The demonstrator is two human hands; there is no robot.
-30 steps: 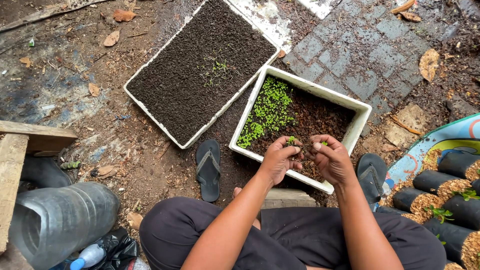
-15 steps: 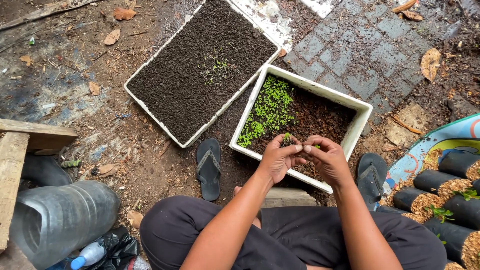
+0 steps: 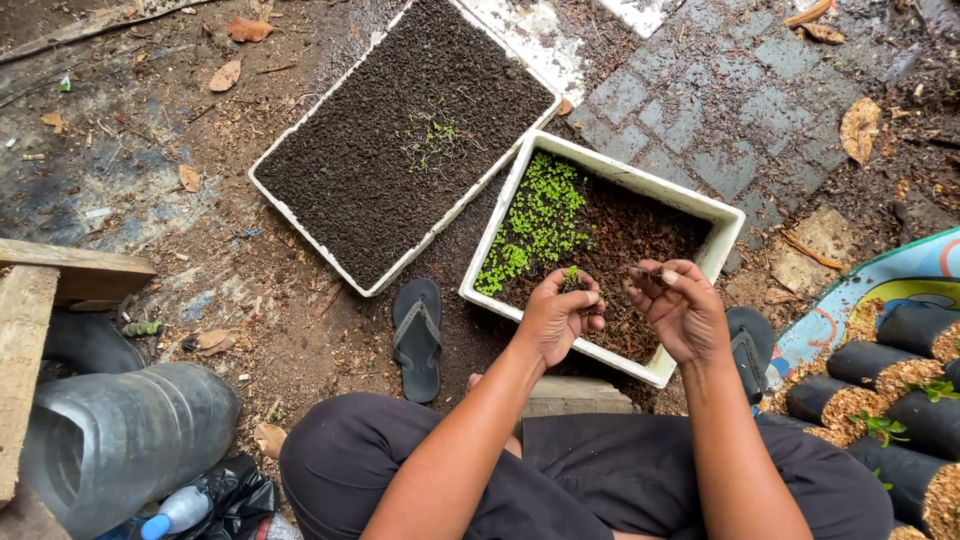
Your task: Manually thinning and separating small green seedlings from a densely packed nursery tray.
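Cupping a green seedling (image 3: 571,275) in curled fingers, the left hand (image 3: 556,318) sits over the near edge of the white box (image 3: 727,216), about where it was half a second ago. The right hand (image 3: 683,308) has drawn away to the right (the two had been touching), fingertips now pinched on a wisp too small to identify. Left of the box lies a sandal (image 3: 417,338).

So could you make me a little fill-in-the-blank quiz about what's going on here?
1. The left hand holds a small green ____.
2. Both hands hover over the white tray of sprouts, the ____ of the two trays.
3. A dark ____ lies on the ground just left of that tray.

Missing words: seedling; smaller; sandal
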